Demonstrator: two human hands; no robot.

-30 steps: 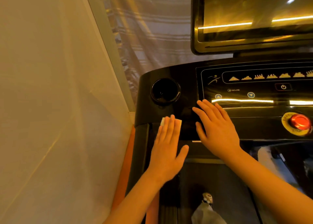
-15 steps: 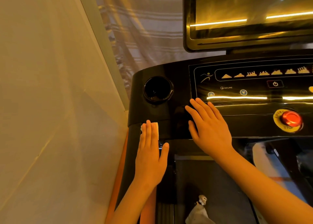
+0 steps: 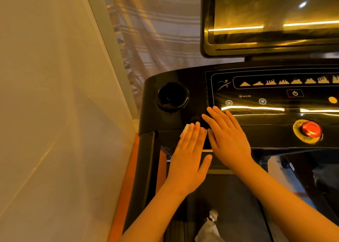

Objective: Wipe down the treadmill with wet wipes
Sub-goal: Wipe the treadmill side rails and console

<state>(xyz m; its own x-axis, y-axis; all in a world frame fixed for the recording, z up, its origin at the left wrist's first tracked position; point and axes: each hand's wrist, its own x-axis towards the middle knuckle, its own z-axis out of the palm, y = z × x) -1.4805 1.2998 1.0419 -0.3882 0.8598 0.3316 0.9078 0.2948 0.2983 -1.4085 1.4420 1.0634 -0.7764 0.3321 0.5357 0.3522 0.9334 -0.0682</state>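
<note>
The black treadmill console [image 3: 165, 120] fills the right half of the view. My left hand [image 3: 189, 157] lies flat, fingers straight, pressing a white wet wipe [image 3: 185, 129] against the console's front left edge; only a corner of the wipe shows past my fingertips. My right hand [image 3: 227, 137] rests flat on the console beside it, fingers straight and spread, holding nothing. The two hands almost touch.
A round cup holder [image 3: 172, 96] sits just above my hands. The control panel [image 3: 275, 95] and a red emergency stop button [image 3: 310, 130] lie to the right, a dark screen [image 3: 271, 18] above. A wall [image 3: 55, 113] stands close on the left. A crumpled wrapper [image 3: 209, 229] lies on the belt.
My left hand has slid the wipe to the right along the console edge, from near the left corner to beside my right hand. The right hand has stayed in place.
</note>
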